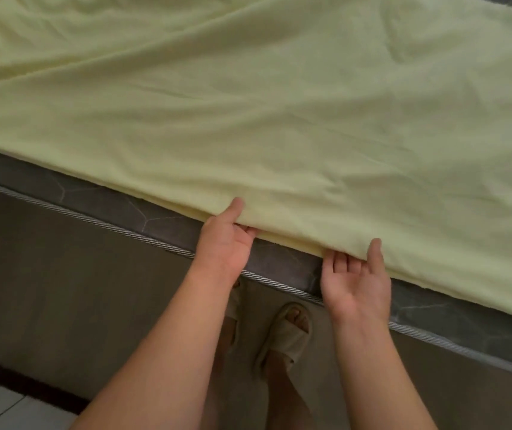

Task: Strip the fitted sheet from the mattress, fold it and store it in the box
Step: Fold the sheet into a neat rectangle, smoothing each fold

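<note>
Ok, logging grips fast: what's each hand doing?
Left hand: closed on the pale yellow sheet's edge.
Right hand: closed on the same edge.

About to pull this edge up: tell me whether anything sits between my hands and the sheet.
Nothing visible does. The left hand and right hand already grip the near edge of the yellow fitted sheet, thumbs on top, above the grey mattress.

Bare forearms, no sleeves; beige open-toe slide sandal (pixel 288 332).
</note>
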